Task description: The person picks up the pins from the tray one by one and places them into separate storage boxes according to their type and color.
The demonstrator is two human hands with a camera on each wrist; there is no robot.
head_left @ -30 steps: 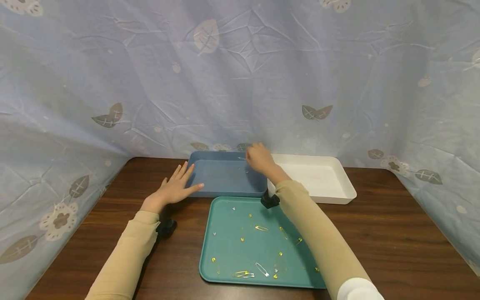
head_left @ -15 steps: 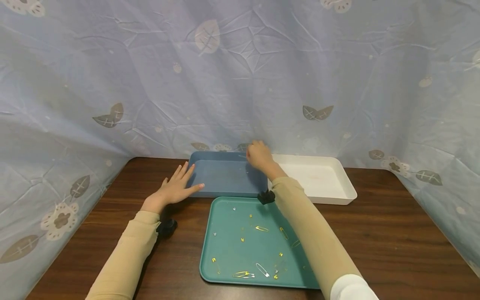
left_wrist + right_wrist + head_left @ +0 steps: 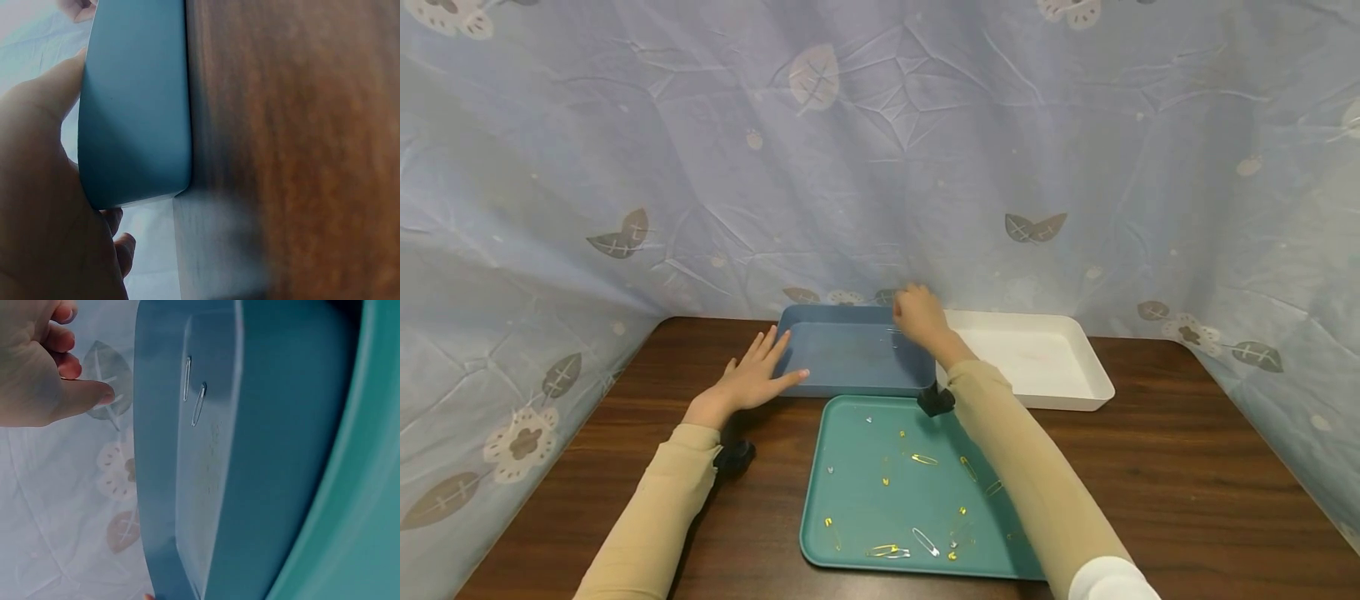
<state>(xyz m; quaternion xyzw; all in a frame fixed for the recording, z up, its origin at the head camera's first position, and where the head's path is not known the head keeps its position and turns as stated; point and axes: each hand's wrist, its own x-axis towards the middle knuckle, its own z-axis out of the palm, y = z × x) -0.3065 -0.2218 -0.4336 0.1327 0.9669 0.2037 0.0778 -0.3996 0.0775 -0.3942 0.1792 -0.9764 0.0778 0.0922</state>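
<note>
My left hand point(image 3: 748, 379) lies with straight, spread fingers at the near left corner of a blue tray point(image 3: 850, 390), touching its rim. Over that tray's far right end is my right hand point(image 3: 919, 315), its fingers curled. The right wrist view shows a thin gold sliver between its thumb and fingers, apparently part of a safety pin; most is hidden. Two silver safety pins point(image 3: 199, 405) lie apart on the blue tray's floor. Nearer the person, a green tray point(image 3: 850, 500) bears several gold safety pins point(image 3: 924, 459) and a few silver safety pins point(image 3: 926, 542).
A white tray point(image 3: 1097, 387) stands right of the blue one, partly behind the right wrist. All three trays are on a dark wooden table point(image 3: 1187, 467). A patterned curtain point(image 3: 775, 167) hangs behind and along both sides. The right sleeve point(image 3: 1037, 467) covers part of the green tray.
Another pin shows on the blue tray's floor near my right hand. The right hand has barely moved, and the left hand has kept its place.
</note>
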